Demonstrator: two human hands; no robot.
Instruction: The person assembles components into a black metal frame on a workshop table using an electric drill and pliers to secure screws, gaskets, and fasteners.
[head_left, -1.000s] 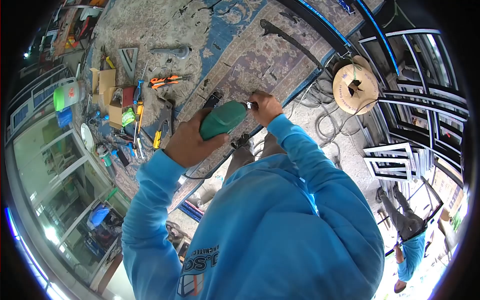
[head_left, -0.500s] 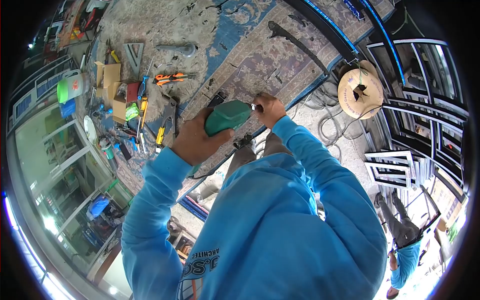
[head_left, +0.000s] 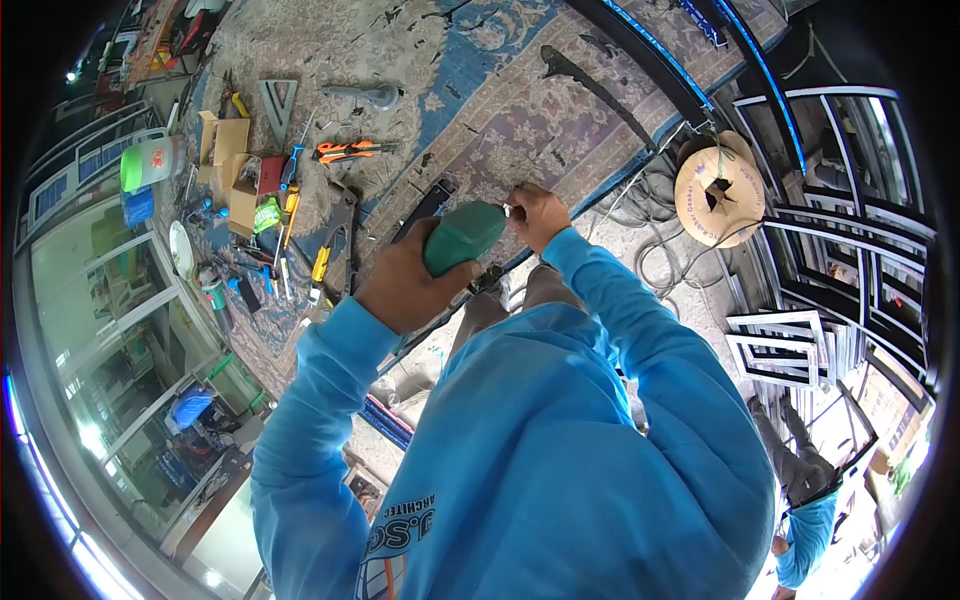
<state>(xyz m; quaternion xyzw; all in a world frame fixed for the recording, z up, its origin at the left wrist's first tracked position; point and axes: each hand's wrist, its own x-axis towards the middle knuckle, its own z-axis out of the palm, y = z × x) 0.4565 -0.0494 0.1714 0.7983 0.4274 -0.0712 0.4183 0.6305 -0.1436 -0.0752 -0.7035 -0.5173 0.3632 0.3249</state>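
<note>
Head view: left hand (head_left: 405, 288) wraps around green tool (head_left: 465, 238), thumb along near side, grip closed on it. Green tool sits above patterned carpet (head_left: 500, 130), in front of torso. Right hand (head_left: 541, 218) at tool's front end, fingertips bunched together; cannot tell what they pinch. Dark bar (head_left: 425, 208) just beside left hand. Orange-handled tool (head_left: 355, 151) lies farther left on carpet. Cardboard spool (head_left: 742, 200) right of right hand, well apart. Another person (head_left: 808, 475) at lower right.

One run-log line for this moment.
left hand: around green-bodied tool | right hand: fingers at its end, grip unclear | orange-handled tool: on patterned carpet
</note>
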